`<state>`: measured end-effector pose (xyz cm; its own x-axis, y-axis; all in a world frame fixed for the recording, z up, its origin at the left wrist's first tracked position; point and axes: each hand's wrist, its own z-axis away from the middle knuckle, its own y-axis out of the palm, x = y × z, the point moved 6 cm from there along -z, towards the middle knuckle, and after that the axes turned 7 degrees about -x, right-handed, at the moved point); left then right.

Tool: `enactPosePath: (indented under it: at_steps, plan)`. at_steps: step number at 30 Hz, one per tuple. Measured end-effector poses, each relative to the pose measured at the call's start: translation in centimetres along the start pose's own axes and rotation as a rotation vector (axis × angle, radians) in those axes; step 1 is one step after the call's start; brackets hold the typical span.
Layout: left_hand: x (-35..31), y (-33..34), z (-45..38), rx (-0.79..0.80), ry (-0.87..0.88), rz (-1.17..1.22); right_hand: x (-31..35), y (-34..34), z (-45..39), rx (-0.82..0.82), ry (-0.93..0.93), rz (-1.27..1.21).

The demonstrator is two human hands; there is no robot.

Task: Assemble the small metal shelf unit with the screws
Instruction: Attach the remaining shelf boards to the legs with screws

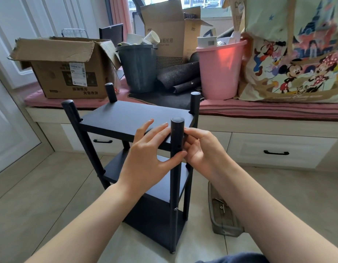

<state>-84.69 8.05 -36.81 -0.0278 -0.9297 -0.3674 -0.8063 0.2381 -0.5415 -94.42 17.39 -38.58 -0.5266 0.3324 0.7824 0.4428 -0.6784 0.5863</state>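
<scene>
A black metal shelf unit (137, 118) stands upright on the tiled floor (31, 196), just in front of the window bench (259, 111). Both hands meet at its near right post (176, 168), just below the capped top. The left hand (151, 158) lies with straight fingers on the near edge of the top shelf, thumb pressed against the post. The right hand (204, 149) curls its fingers against the post's right side beside two small holes; whether it pinches a screw cannot be told. A mesh pouch (224, 217) holding screws lies on the floor right of the unit's base.
</scene>
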Motion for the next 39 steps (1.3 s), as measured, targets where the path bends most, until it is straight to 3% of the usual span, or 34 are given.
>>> enactPosePath:
  at_steps: [27,39]
  plan:
    - [-1.2,1.2,-0.7,-0.034,-0.005,0.012,0.8,-2.2,-0.4,-0.039,0.016,-0.104]
    - [-1.4,1.4,-0.6,-0.016,-0.006,-0.039,0.8,-2.6,-0.7,-0.050,-0.081,-0.095]
